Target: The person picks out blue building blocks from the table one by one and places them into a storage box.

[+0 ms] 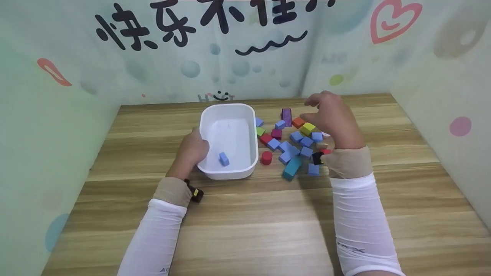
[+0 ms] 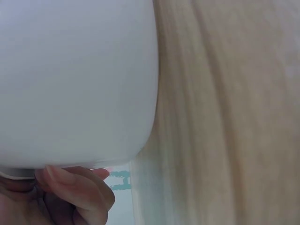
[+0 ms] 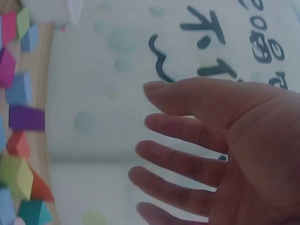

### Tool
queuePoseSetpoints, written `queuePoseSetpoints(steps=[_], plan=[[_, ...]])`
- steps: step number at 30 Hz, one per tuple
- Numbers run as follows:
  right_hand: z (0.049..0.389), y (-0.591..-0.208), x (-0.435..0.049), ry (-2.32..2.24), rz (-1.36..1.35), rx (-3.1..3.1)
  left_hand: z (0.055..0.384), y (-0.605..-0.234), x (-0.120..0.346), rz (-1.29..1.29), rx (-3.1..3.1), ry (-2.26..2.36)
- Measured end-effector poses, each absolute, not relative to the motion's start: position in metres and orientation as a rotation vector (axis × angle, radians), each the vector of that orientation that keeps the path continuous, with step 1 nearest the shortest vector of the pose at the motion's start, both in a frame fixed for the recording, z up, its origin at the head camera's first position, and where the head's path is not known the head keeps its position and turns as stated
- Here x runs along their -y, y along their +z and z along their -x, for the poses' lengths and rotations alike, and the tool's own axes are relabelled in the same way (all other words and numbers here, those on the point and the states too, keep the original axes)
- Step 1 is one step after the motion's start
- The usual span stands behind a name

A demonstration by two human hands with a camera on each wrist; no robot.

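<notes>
My left hand (image 1: 193, 148) grips the left side of a white plastic container (image 1: 230, 174), with the thumb at its rim. A single small blue block (image 1: 224, 159) lies inside on the container's floor. In the left wrist view the white wall fills much of the picture, with curled fingers (image 2: 77, 190) at its edge. My right hand (image 1: 333, 117) hovers over the far right of a pile of wooden blocks. The right wrist view shows its fingers (image 3: 178, 161) spread and slightly bent, with nothing between them. A yellow block (image 1: 308, 128) and an orange block (image 1: 298, 122) lie close below it.
Several blue cubes (image 1: 296, 136), a purple block (image 1: 286, 117), a teal block (image 1: 292, 168) and a red cylinder (image 1: 266, 157) lie right of the container. The wooden table (image 1: 245, 230) meets a printed backdrop (image 1: 161, 73) at its back edge.
</notes>
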State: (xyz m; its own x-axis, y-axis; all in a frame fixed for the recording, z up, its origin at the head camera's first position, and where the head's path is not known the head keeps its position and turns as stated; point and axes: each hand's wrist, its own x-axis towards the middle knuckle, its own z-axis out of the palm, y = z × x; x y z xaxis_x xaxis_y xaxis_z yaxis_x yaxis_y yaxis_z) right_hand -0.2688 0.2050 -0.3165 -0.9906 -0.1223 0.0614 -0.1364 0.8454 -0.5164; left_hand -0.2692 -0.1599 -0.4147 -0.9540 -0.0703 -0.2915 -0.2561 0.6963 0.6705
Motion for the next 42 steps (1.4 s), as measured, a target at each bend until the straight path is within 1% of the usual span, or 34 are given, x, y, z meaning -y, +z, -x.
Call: queuePoseSetpoints(steps=[7,12,16,24,42], plan=[[0.269,-0.328,-0.255,0.857,0.052,3.121,0.27,-0.416,0.161,0.251,-2.684,1.081],[0.272,-0.336,-0.287,0.717,0.061,3.205,0.27,-0.415,0.162,0.236,-2.687,1.078],[0.273,-0.34,-0.301,0.623,0.061,3.246,0.27,-0.416,0.163,0.202,-2.7,1.098],[0.276,-0.353,-0.304,0.613,0.121,3.307,0.269,-0.416,0.161,0.215,-2.702,1.093],[0.278,-0.366,-0.298,0.565,0.185,3.421,0.268,-0.415,0.162,0.23,-2.682,1.101]])
